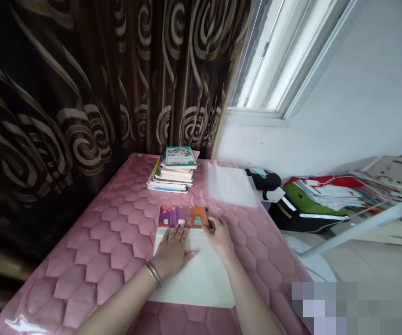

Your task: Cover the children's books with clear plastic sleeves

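My left hand (173, 251) lies flat, fingers spread, on a large white sheet (194, 279) and touches the lower edge of an orange and purple booklet (183, 217). The booklet lies at the sheet's far end. My right hand (220, 237) curls its fingers over the booklet's right corner, hiding that corner. A metal bangle (154, 274) circles my left wrist. Farther back stands a stack of books (173, 170), and a clear plastic sleeve (230, 186) lies to its right. All of these rest on a pink quilted surface (117, 242).
A brown swirl-patterned curtain (64, 116) hangs along the left side, and a bright window (284, 60) is at the far right. Beyond the right edge lie a black bag (273, 218) and a heap of papers (326, 193). A white rod (361, 228) crosses the right side.
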`<state>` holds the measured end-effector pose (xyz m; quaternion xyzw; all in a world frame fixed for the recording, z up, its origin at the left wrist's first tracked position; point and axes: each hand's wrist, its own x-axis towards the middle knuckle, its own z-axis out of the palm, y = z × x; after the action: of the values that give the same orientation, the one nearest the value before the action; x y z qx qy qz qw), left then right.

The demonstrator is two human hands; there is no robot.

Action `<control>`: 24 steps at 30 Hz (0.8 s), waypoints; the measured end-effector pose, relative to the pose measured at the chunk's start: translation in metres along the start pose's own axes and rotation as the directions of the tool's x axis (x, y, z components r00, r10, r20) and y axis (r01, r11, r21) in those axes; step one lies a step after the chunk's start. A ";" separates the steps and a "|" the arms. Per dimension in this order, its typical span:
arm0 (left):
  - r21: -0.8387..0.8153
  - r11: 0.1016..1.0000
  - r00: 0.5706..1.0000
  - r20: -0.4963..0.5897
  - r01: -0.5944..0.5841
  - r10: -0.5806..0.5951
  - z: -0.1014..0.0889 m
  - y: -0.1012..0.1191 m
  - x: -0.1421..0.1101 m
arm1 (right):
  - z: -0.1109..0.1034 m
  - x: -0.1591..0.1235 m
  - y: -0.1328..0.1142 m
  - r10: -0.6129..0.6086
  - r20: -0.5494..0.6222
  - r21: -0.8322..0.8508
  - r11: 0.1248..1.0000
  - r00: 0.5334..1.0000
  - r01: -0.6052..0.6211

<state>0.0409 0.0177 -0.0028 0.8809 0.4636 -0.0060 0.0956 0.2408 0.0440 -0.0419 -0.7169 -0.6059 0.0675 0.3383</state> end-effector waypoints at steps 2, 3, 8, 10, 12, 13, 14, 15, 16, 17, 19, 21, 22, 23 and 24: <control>-0.028 1.000 0.999 0.036 -0.007 0.008 -0.007 0.002 -0.001 | -0.009 -0.004 -0.015 -0.073 0.089 -0.139 0.987 0.993 0.085; -0.038 0.999 0.999 0.047 -0.010 0.012 -0.010 0.002 -0.001 | -0.013 -0.007 -0.022 -0.121 0.169 -0.180 0.972 0.978 0.151; -0.068 0.998 1.000 0.015 -0.007 0.008 -0.011 0.001 -0.003 | -0.013 -0.020 -0.044 -0.169 0.520 -0.224 0.919 0.837 0.325; -0.078 0.997 1.000 -0.025 0.011 -0.013 -0.008 0.002 -0.002 | -0.011 -0.022 -0.046 -0.143 0.563 -0.245 0.912 0.814 0.330; -0.076 0.995 0.996 -0.068 0.058 -0.063 -0.006 0.005 0.002 | -0.011 -0.022 -0.047 -0.132 0.589 -0.253 0.907 0.797 0.337; -0.072 0.994 0.992 -0.088 0.082 -0.088 -0.005 0.005 0.007 | -0.011 -0.021 -0.047 -0.126 0.597 -0.257 0.906 0.792 0.338; -0.067 0.993 0.989 -0.102 0.098 -0.104 -0.005 0.005 0.013 | -0.012 -0.021 -0.048 -0.118 0.602 -0.261 0.906 0.790 0.334; -0.062 0.992 0.988 -0.108 0.106 -0.112 -0.006 0.005 0.020 | -0.013 -0.020 -0.049 -0.111 0.606 -0.263 0.907 0.788 0.330; -0.059 0.993 0.988 -0.109 0.106 -0.112 -0.007 0.002 0.029 | -0.013 -0.020 -0.050 -0.107 0.608 -0.263 0.908 0.786 0.327; -0.060 0.993 0.989 -0.102 0.103 -0.109 -0.007 -0.001 0.037 | -0.014 -0.020 -0.051 -0.104 0.610 -0.261 0.910 0.786 0.323; -0.067 0.991 0.990 -0.077 0.117 -0.122 -0.009 -0.011 0.053 | -0.014 -0.021 -0.051 -0.099 0.610 -0.250 0.917 0.786 0.310; -0.072 0.989 0.990 -0.040 0.129 -0.132 -0.009 -0.022 0.064 | -0.015 -0.021 -0.051 -0.094 0.606 -0.236 0.927 0.790 0.292; -0.073 0.989 0.991 -0.029 0.128 -0.131 -0.009 -0.028 0.068 | -0.016 -0.021 -0.051 -0.090 0.603 -0.232 0.931 0.792 0.282; -0.075 0.989 0.992 -0.022 0.125 -0.127 -0.008 -0.032 0.070 | -0.016 -0.021 -0.051 -0.086 0.602 -0.228 0.934 0.794 0.274; -0.077 0.989 0.992 -0.022 0.123 -0.125 -0.007 -0.036 0.071 | -0.016 -0.020 -0.053 -0.079 0.600 -0.227 0.937 0.796 0.264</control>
<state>0.0517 0.0965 -0.0092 0.8460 0.5187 0.0173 0.1221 0.2005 0.0210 -0.0058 -0.6456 -0.7462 0.1597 0.0286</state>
